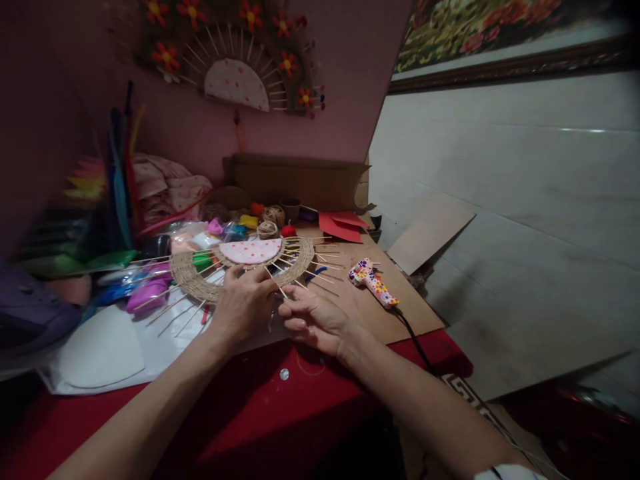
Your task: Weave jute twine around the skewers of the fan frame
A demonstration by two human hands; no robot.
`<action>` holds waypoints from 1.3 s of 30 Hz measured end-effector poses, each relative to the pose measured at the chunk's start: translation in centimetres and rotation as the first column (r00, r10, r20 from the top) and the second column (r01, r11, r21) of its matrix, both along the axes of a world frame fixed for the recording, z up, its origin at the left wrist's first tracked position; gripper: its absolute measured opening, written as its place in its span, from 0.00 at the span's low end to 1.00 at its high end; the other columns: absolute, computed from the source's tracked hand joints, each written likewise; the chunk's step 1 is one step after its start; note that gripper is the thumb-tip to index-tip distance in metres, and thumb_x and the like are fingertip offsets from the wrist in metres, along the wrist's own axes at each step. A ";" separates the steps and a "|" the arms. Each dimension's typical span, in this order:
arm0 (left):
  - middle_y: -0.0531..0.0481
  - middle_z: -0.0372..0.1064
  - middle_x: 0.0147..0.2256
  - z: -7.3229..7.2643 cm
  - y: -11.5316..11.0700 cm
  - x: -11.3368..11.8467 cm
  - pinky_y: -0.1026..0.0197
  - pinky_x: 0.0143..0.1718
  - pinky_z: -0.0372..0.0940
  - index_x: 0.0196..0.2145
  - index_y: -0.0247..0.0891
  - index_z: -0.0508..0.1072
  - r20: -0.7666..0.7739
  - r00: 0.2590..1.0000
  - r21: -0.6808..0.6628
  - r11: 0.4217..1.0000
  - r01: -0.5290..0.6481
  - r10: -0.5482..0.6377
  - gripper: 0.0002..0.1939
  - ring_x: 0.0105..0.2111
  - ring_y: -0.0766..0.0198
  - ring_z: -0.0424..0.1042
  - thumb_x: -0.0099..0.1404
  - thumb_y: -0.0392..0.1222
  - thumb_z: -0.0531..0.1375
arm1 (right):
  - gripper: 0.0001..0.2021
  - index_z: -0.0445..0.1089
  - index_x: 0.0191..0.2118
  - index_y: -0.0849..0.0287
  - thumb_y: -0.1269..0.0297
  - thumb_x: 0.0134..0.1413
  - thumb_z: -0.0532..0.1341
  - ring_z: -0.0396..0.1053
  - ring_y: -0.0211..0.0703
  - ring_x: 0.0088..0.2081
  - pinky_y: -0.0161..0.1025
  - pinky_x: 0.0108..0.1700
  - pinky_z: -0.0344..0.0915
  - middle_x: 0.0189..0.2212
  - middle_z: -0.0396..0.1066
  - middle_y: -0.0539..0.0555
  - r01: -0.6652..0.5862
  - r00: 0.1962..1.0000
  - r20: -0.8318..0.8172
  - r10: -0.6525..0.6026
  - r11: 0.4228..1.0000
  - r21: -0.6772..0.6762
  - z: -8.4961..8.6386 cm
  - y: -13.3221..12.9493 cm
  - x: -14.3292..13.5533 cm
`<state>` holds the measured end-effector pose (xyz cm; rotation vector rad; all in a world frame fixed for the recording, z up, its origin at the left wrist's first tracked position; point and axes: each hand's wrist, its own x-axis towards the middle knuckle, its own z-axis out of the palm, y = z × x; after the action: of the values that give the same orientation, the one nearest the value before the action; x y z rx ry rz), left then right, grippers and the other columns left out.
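Note:
A half-round fan-shaped craft piece of twine woven over thin wooden sticks (195,283) is held above the table, its sticks poking out past the woven band. At its centre sits a white half-circle of cloth with red dots (251,251). My left hand (245,297) is closed over the near edge of the woven piece, its fingertips by the cloth. Just to the right, my right hand (315,320) pinches the end of one thin wooden stick (277,283) between thumb and finger. Whatever lies under the left palm is hidden.
A flower-patterned glue gun (373,283) lies on cardboard at right, its cord running off the edge. Behind are red sheets (343,227), twine balls (267,229) and bagged coloured materials (150,290). A pale cutout (103,347) lies at left. A similar finished piece (237,83) hangs on the wall.

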<state>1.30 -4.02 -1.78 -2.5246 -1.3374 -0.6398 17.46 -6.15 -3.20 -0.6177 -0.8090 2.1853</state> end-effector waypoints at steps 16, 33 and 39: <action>0.47 0.73 0.36 0.3 -0.2 -0.1 0.48 0.47 0.58 0.33 0.41 0.78 0.052 0.998 0.039 0.999 -0.021 0.019 0.11 0.40 0.56 0.69 0.61 0.34 0.55 | 0.14 0.57 0.40 0.56 0.76 0.50 0.59 0.50 0.24 0.15 0.25 0.15 0.38 0.23 0.59 0.41 0.006 1.000 -0.010 -0.006 1.000 0.006 -0.3 0.2 0.0; 0.49 0.74 0.35 0.1 0.0 -0.2 0.47 0.47 0.55 0.31 0.44 0.78 0.063 0.998 -0.003 1.000 -0.016 0.016 0.12 0.40 0.56 0.68 0.60 0.33 0.55 | 0.08 0.58 0.36 0.59 0.74 0.52 0.59 0.52 0.24 0.16 0.24 0.14 0.42 0.24 0.61 0.44 0.021 1.000 0.011 -0.021 1.000 0.006 -0.2 0.2 0.1; 0.48 0.74 0.35 0.1 -0.1 -0.2 0.47 0.47 0.55 0.32 0.46 0.78 0.051 0.999 -0.015 1.000 0.000 0.001 0.13 0.40 0.55 0.68 0.59 0.33 0.55 | 0.11 0.58 0.41 0.58 0.75 0.52 0.58 0.52 0.24 0.16 0.23 0.14 0.42 0.24 0.61 0.43 0.017 1.000 -0.011 -0.017 1.000 0.006 0.0 0.0 0.1</action>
<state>1.14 -4.09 -1.68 -2.5353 -1.3646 -0.7010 17.60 -6.10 -3.23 -0.6071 -0.8019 2.1679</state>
